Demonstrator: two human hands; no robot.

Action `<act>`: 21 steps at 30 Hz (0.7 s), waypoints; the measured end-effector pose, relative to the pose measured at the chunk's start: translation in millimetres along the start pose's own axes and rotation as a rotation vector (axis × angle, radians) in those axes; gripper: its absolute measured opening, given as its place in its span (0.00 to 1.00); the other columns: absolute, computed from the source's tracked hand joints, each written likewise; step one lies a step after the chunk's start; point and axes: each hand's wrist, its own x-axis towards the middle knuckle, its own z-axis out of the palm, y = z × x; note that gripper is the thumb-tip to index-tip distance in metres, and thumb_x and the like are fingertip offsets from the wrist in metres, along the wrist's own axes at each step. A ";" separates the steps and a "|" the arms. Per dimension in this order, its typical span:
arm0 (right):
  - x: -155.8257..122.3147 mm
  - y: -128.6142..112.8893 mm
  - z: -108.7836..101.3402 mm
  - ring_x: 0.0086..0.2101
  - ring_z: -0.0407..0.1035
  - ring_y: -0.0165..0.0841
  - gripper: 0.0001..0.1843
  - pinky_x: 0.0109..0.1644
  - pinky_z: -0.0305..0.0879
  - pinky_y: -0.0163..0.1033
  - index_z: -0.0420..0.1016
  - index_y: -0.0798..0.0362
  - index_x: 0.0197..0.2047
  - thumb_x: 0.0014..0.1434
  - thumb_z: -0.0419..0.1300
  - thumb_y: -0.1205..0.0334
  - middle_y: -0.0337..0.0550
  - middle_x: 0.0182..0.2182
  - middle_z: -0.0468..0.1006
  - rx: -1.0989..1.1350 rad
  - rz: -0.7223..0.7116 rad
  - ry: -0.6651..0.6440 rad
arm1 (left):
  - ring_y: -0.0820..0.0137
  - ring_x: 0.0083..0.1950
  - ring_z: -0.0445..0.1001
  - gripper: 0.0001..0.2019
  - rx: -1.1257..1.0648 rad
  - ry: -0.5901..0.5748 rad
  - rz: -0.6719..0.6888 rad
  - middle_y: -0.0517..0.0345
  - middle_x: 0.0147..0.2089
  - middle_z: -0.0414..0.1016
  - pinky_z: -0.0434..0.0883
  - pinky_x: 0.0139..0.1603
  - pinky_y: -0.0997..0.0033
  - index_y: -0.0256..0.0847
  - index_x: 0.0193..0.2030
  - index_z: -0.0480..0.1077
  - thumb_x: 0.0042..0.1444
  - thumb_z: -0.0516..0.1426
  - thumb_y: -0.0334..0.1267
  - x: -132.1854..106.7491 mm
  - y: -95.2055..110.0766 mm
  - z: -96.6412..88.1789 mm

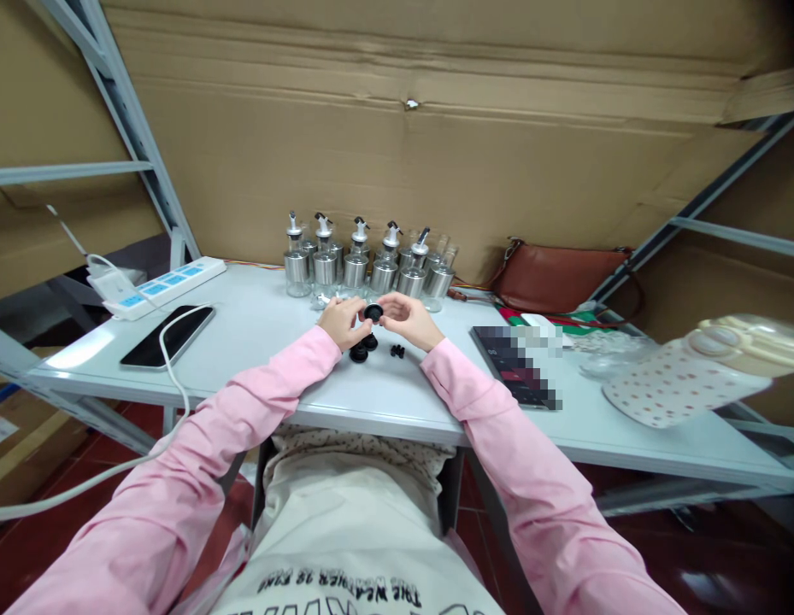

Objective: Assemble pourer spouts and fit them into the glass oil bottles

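Note:
My left hand point(343, 323) and my right hand point(406, 318) meet over the white table point(255, 342), both pinching a small round black cap point(373, 312) between their fingertips. Under the hands lie more black parts: a round black piece point(359, 352) and a few tiny black bits point(397, 350). Just behind the hands stand several glass and steel dispenser bottles point(355, 265) with pour spouts, in rows.
A black phone point(167, 335) on a white cable lies at left by a white power strip point(162, 286). A brown bag point(556, 278) sits at back right, a dark flat item point(512, 359) and a spotted white bottle point(679, 380) at right. Cardboard lines the back.

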 end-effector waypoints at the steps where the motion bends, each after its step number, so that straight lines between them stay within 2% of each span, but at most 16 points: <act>1: 0.0 -0.1 0.4 0.27 0.69 0.27 0.16 0.35 0.66 0.35 0.68 0.56 0.34 0.39 0.63 0.65 0.39 0.27 0.73 -0.004 -0.001 -0.005 | 0.72 0.26 0.64 0.08 0.003 -0.006 -0.003 0.62 0.24 0.63 0.58 0.39 0.66 0.38 0.26 0.59 0.48 0.47 0.40 0.0 0.0 -0.3; 11: -2.5 -5.1 4.6 0.26 0.67 0.25 0.15 0.34 0.65 0.34 0.67 0.56 0.34 0.39 0.60 0.66 0.38 0.27 0.72 -0.118 -0.027 -0.017 | 0.71 0.26 0.64 0.10 -0.067 -0.085 0.029 0.61 0.22 0.64 0.59 0.37 0.66 0.38 0.23 0.60 0.46 0.46 0.42 1.6 -5.8 0.6; 15: -3.7 -6.5 5.7 0.24 0.64 0.24 0.13 0.30 0.63 0.31 0.65 0.56 0.32 0.38 0.59 0.67 0.36 0.25 0.71 -0.160 -0.013 -0.019 | 0.72 0.24 0.63 0.10 -0.094 -0.073 0.007 0.61 0.20 0.62 0.59 0.34 0.68 0.39 0.19 0.57 0.44 0.47 0.42 2.7 -6.0 3.7; 21: -3.5 -6.3 5.6 0.22 0.62 0.23 0.11 0.27 0.59 0.30 0.65 0.56 0.29 0.38 0.59 0.67 0.34 0.21 0.68 -0.162 -0.006 -0.016 | 0.73 0.24 0.61 0.09 -0.110 -0.032 -0.001 0.62 0.18 0.61 0.58 0.36 0.66 0.39 0.18 0.55 0.41 0.47 0.41 1.8 -2.7 2.9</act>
